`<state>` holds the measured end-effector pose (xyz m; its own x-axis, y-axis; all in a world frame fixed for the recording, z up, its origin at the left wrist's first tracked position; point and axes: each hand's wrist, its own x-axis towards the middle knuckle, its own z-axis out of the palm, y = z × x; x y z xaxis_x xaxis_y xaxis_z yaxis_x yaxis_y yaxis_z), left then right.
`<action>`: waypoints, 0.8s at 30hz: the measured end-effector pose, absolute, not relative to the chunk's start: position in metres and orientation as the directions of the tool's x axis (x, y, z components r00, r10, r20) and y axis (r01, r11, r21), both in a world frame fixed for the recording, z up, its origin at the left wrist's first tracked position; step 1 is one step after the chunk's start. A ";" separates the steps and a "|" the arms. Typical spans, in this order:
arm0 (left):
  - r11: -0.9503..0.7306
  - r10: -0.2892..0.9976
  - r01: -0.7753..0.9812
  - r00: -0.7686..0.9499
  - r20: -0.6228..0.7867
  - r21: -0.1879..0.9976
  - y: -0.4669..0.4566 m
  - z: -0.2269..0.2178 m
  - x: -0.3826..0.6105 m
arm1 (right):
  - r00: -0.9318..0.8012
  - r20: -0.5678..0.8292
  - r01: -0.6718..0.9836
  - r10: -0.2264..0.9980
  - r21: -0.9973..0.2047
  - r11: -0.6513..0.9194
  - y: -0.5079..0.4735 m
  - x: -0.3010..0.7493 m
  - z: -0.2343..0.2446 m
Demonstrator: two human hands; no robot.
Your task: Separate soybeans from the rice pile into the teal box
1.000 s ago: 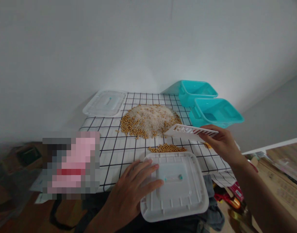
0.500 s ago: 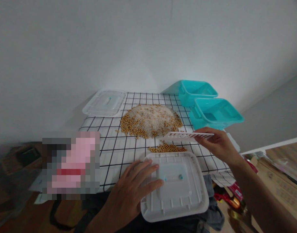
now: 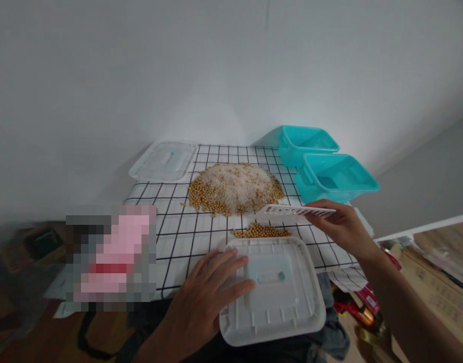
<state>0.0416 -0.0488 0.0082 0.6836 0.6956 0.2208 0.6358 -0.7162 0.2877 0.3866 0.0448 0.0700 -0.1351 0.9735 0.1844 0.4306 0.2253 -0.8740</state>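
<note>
My left hand (image 3: 216,280) lies flat over the left side of a translucent white plastic lid (image 3: 273,312), fingers spread on its top. The lid sits at the near table edge and juts out over my lap. My right hand (image 3: 339,222) is closed on the right end of a thin white slotted plastic plate (image 3: 280,210), seen nearly edge-on. This plate is just in front of a mound of white rice (image 3: 239,184) mixed with yellow soybeans (image 3: 205,196). A small heap of soybeans (image 3: 262,231) lies between plate and lid.
Two turquoise bins (image 3: 309,140) stand at the table's back right. Another clear lid (image 3: 165,160) lies at the back left. The tablecloth (image 3: 174,247) is white with a black grid. A wall is behind the table; a cardboard box (image 3: 436,282) is on the floor at right.
The white slotted plate and my right hand have shifted very slightly to the right. My left hand, the lid and the heaps look the same.
</note>
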 end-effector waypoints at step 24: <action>-0.751 0.660 0.623 0.708 0.250 0.219 -0.048 0.005 0.041 | 0.255 0.228 0.211 0.940 -0.962 0.175 -0.014 0.422 0.044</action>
<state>0.0406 -0.0481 0.0048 0.7082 0.6604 0.2496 0.6231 -0.7509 0.2188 0.4219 -0.0145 0.0444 0.2551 0.9398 0.2275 0.2114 0.1754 -0.9615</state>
